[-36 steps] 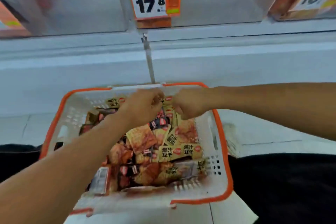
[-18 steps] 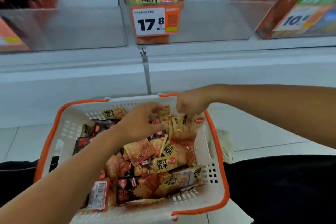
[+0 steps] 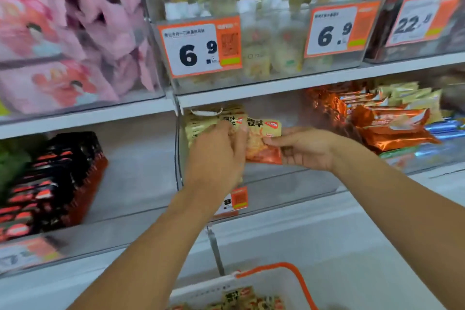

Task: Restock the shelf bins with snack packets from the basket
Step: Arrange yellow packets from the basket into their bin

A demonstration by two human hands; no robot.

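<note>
Both hands are raised to the clear shelf bin in the middle of the lower shelf. My left hand grips a bunch of yellow-and-orange snack packets at the bin's opening. My right hand pinches the right edge of the same packets with fingers and thumb. More yellow packets are stacked in the bin behind my left hand. The white basket with an orange rim sits at the bottom edge, with more packets inside.
Black-and-red packets fill the bin to the left. Orange foil packs lie in the bin to the right. The shelf above holds pink bags and bins with 6.9 price tags. A metal divider post stands below.
Both hands have left the basket and risen to the shelf bin, carrying snack packets. The view has tilted up from the basket to the shelves.
</note>
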